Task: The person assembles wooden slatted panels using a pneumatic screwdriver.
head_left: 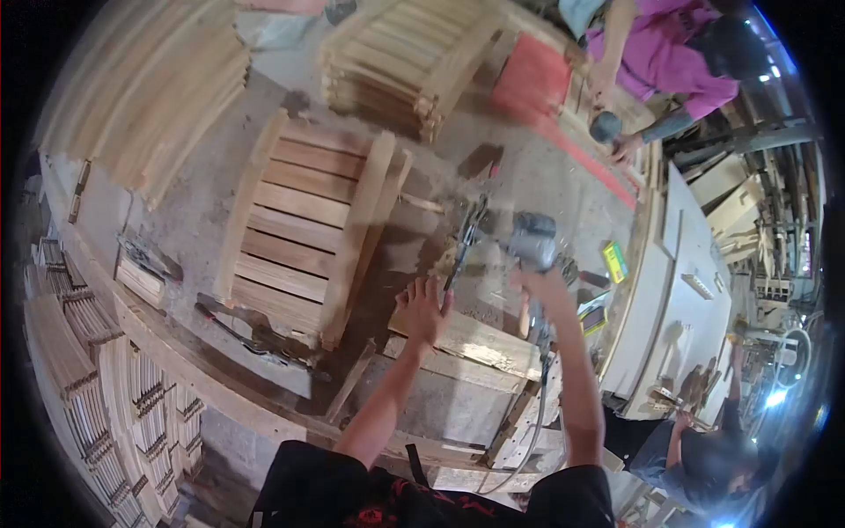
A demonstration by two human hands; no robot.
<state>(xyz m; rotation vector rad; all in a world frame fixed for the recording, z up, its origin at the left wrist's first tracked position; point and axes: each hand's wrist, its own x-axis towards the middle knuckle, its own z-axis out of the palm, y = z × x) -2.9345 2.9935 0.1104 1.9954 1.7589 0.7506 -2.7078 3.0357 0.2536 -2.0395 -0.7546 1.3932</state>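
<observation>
My right hand (539, 283) grips the handle of a grey air impact wrench (532, 239), with a hose (539, 405) trailing down from the grip. Its nose points left, toward a metal toggle clamp (468, 231) fixed to the bench. My left hand (422, 310) is open, fingers apart, holding nothing; it hovers by the near end of that clamp. Below both hands runs a wooden rail (475, 339) along the bench edge. Left of my left hand lies a slatted wooden panel (304, 216) with a long side rail.
A second clamp (264, 341) sits at the bench's front left. Stacked slatted panels (405, 53) and long boards (150, 79) lie farther back. A yellow-green box (614, 261) is at right. Across the bench a person in a pink shirt (656, 48) works; another person (704, 462) is at lower right.
</observation>
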